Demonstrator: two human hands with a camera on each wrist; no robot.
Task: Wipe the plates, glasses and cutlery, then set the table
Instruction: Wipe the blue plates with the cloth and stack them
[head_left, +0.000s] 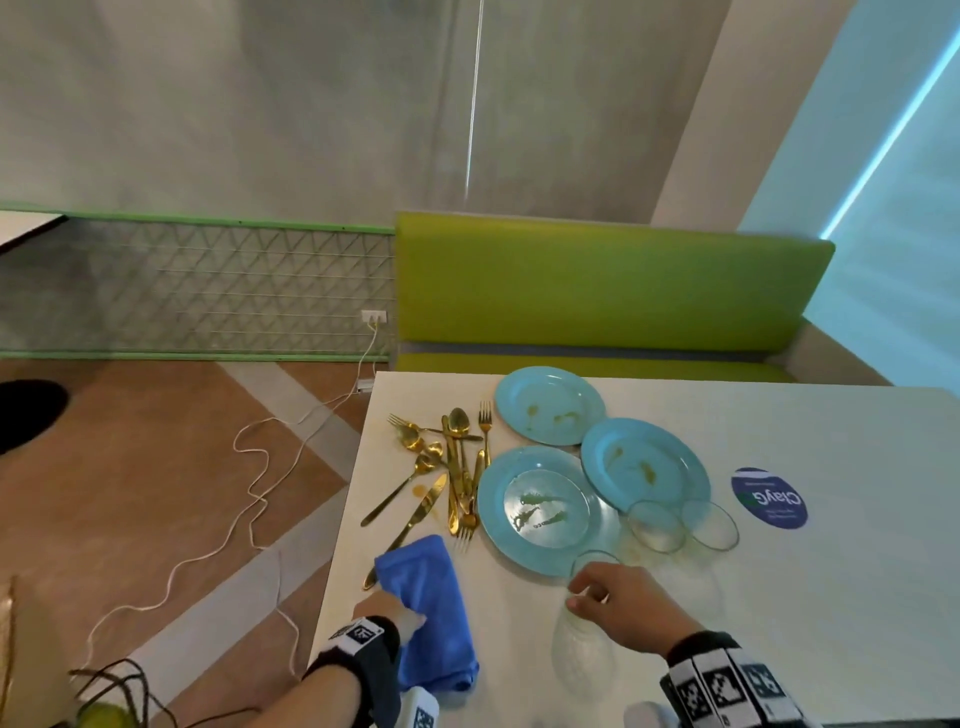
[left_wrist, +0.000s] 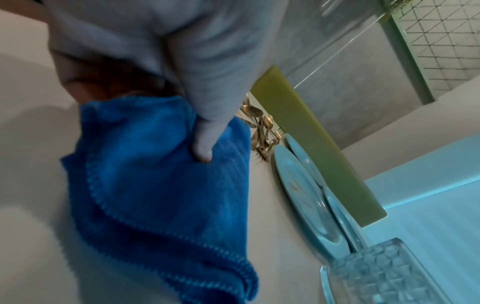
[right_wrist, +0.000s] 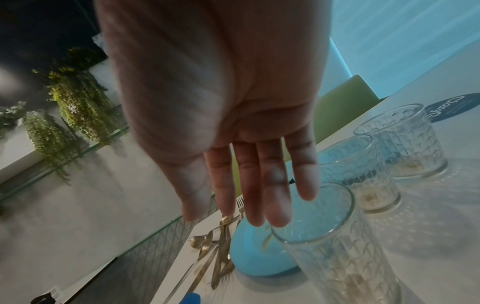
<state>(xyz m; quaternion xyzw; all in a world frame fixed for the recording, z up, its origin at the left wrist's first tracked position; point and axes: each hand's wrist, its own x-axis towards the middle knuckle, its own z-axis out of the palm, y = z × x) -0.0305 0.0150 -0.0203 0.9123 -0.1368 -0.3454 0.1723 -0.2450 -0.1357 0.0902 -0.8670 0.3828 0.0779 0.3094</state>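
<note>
Wiping has barely begun: left hand (left_wrist: 197, 102) pinches the blue cloth (head_left: 428, 613), right hand (right_wrist: 246, 144), grip spread, seemingly must close on the nearest glass (right_wrist: 335, 242).

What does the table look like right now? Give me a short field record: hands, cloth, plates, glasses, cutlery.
left hand: grips the folded blue microfibre cloth
right hand: open, fingers at the rim of the nearest clear patterned glass
plates: three round light-blue plates, all stained
glasses: three, residue in the bottoms
cutlery: gold cutlery pile, left of the plates
table: white table
</note>
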